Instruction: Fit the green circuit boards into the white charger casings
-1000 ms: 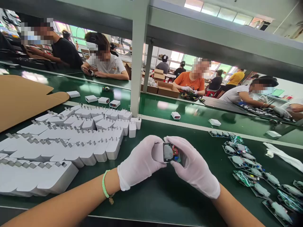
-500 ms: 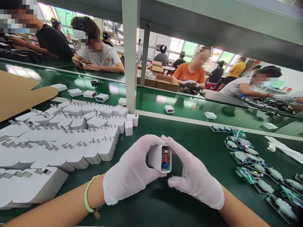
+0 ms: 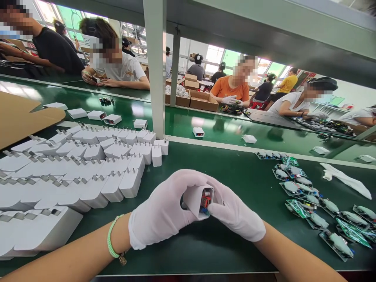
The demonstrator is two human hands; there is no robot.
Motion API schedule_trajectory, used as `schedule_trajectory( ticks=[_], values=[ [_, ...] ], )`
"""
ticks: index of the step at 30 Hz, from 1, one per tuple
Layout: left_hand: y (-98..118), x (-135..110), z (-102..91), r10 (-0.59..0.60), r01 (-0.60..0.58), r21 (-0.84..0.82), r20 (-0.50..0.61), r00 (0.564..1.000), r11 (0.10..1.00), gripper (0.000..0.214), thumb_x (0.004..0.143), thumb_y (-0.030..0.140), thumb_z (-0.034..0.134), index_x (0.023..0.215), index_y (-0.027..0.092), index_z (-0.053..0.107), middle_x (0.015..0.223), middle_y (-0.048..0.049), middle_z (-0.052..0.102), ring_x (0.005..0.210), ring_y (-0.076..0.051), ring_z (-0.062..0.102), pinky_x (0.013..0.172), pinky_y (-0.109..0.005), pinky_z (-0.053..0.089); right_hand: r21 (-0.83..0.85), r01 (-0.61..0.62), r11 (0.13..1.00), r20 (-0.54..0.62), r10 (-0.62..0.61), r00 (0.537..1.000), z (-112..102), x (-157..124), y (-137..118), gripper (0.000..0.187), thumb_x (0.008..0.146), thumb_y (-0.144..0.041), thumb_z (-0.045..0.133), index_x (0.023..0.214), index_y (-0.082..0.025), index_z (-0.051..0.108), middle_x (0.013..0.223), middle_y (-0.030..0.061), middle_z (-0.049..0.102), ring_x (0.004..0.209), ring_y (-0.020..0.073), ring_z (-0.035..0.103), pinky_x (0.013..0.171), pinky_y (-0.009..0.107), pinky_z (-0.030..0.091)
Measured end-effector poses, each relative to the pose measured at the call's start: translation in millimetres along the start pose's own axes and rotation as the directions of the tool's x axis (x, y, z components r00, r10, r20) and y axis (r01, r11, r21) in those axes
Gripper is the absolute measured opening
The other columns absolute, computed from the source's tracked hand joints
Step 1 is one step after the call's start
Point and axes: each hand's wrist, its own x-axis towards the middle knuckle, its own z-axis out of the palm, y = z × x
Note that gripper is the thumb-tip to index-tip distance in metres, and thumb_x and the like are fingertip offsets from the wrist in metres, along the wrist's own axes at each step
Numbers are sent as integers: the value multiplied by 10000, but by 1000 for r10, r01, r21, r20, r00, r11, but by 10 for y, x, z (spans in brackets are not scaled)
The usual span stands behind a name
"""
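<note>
My left hand (image 3: 169, 209), in a white glove, grips a white charger housing (image 3: 192, 197) by its sides in front of me. The housing's open end faces right, and a circuit board with red and blue parts (image 3: 206, 200) shows inside it. My right hand (image 3: 233, 209), also gloved, closes round that end. Its thumb presses at the opening by the lower edge, and its fingers lie along the top, partly hidden. Rows of white charger housings (image 3: 88, 192) with metal prongs up stand to my left. Loose circuit boards (image 3: 305, 188) lie to my right.
Beyond a pale rail, a green belt (image 3: 179, 121) carries scattered housings (image 3: 198, 132) and a bare board (image 3: 106, 101). A metal post (image 3: 155, 70) rises ahead. Cardboard (image 3: 26, 113) lies far left, a white glove (image 3: 346, 180) right. Several people work across the belt.
My right hand has closed in on the housing, its thumb moving from below and apart to the open end. The housing has tilted slightly. Belt items have shifted left.
</note>
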Motion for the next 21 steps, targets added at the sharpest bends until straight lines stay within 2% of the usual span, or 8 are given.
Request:
schedule_trajectory(
  ticks=[6,10,14,15,17,18,19,21],
  values=[
    [-21,-23,34,110,-110,102,4,994,989,388,760,217,681,1093,280,492,1036,-24,685,932,-193,660,811,-354,538,-54,9,998,-9,-10,1000,18,-1,6,598,759,-651,583,1122,-178,544,837,25,576,762,195,553,835,380,464],
    [-62,-35,14,75,-78,105,34,997,991,390,761,225,681,1101,282,498,1083,-26,670,958,-195,650,844,-359,533,-10,19,1000,8,-18,1000,26,37,42,621,772,-653,572,1169,-176,546,939,48,598,896,222,568,870,378,456],
    [-112,-35,-26,-88,86,112,12,996,990,544,701,133,717,1157,315,483,1109,1,643,998,-176,627,896,-335,524,160,27,987,72,-39,997,-45,89,186,639,789,-591,608,1270,-185,497,1097,79,605,1009,222,576,909,378,468],
    [-129,-32,-38,-95,96,122,-12,995,988,566,694,112,715,1163,321,478,1116,0,633,1010,-176,621,911,-338,521,222,21,975,66,-36,997,-78,105,225,654,796,-576,611,1298,-182,465,1090,84,612,997,217,595,901,381,481],
    [-167,-31,-59,3,4,152,-45,999,988,555,707,80,678,1160,322,465,1140,-16,608,1053,-183,601,942,-357,512,295,31,955,7,-35,999,-157,138,289,655,843,-540,567,1347,-164,383,1066,97,622,959,205,637,886,387,503],
    [-184,-36,-66,84,-75,186,-42,996,980,532,718,71,652,1151,318,467,1147,-29,598,1066,-188,595,944,-365,513,270,44,962,-34,-36,999,-199,155,311,620,886,-504,508,1367,-151,341,1062,106,625,945,200,654,883,389,509],
    [-195,-45,-71,163,-152,238,-29,986,959,503,723,67,631,1134,312,476,1141,-41,594,1060,-195,598,929,-368,524,159,54,986,-74,-42,996,-241,170,326,563,932,-453,424,1382,-138,306,1059,113,631,930,188,667,871,379,518],
    [-196,-75,-77,264,-249,377,14,964,892,453,717,73,610,1095,299,503,1103,-64,602,1001,-210,625,854,-360,563,-217,37,975,-135,-68,989,-320,192,342,491,964,-342,305,1400,-118,287,1042,117,655,901,173,681,832,352,534]
  ],
)
